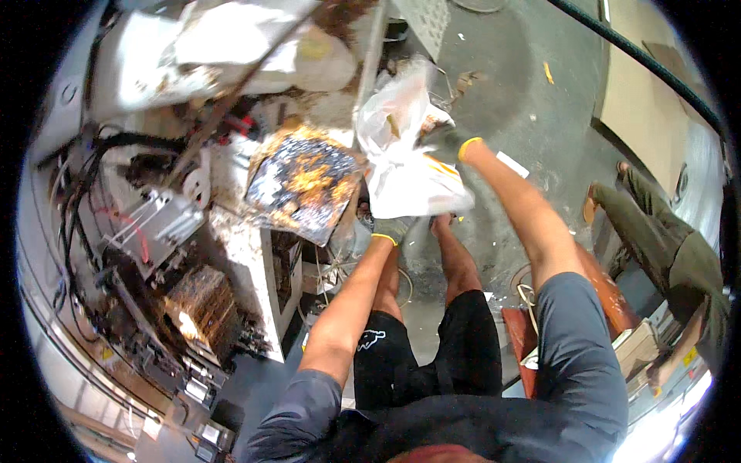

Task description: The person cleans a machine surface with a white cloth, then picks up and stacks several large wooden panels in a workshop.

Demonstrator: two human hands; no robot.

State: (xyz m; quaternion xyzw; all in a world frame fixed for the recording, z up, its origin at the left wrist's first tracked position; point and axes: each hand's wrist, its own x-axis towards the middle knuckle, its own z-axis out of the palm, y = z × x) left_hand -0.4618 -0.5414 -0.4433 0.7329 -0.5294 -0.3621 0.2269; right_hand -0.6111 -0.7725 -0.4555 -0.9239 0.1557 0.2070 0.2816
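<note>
Grey floor (513,96) spreads beyond both hands. Right grip (444,143) meets the white plastic bag's (413,187) side, left grip (392,228) its lower edge; blur hides whether either is closed. Beside the stained desk (241,251), the bag looks light, soft, slippery, best held where gathered; its contents are unclear.
</note>
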